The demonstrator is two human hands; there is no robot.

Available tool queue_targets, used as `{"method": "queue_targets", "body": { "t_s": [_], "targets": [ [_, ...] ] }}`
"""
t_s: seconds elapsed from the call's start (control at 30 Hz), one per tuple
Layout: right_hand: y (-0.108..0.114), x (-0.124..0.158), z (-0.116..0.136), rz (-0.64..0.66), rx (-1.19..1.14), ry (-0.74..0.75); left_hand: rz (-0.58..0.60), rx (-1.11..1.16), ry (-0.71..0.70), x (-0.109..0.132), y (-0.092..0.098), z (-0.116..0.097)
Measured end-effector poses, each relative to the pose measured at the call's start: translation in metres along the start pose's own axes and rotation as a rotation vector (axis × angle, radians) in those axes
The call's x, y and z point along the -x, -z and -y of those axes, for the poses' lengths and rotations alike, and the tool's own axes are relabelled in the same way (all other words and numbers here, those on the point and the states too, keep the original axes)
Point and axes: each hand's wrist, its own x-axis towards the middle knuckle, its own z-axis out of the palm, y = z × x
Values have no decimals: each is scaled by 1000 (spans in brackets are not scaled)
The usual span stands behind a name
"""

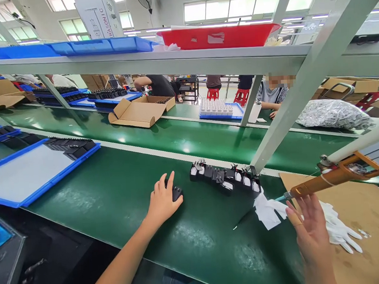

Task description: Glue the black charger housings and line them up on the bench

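Note:
My left hand (162, 199) is over the green bench, its thumb and fingers around a small black plastic case (177, 194). To the right of it, several similar black cases (218, 174), some with white insides and small wires, stand in a crooked row. My right hand (311, 224) has its fingers stretched out and its thumb apart, just below the orange barrel of a dispensing gun (325, 182). Whether the fingertips touch the barrel I cannot tell. The gun's thin nozzle points down left, over a white paper piece (267, 212).
White gloves (342, 231) lie on a cardboard sheet (371, 217) at the right. A blue-rimmed tray (22, 167) with black cases is at the left. A slanted metal post (289, 107) and a shelf (172, 64) frame the bench. A person (271, 95) sits opposite.

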Motion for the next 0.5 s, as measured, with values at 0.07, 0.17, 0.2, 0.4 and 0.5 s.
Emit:
{"method": "queue_targets", "body": {
  "t_s": [0.07,0.17,0.2,0.4,0.5],
  "targets": [
    [-1,1,-1,-2,-10,-1,-8,-1,-17,-6,1,3],
    [-2,1,-1,11,3,-8,-41,28,-31,-32,7,4],
    [-2,1,-1,14,7,-7,-54,38,-20,-48,9,4],
    [1,4,-7,-3,-17,-19,-48,78,83,-180,6,-15],
    [3,5,-16,-20,-19,-21,-18,97,161,-228,-9,-28]
  ]
}}
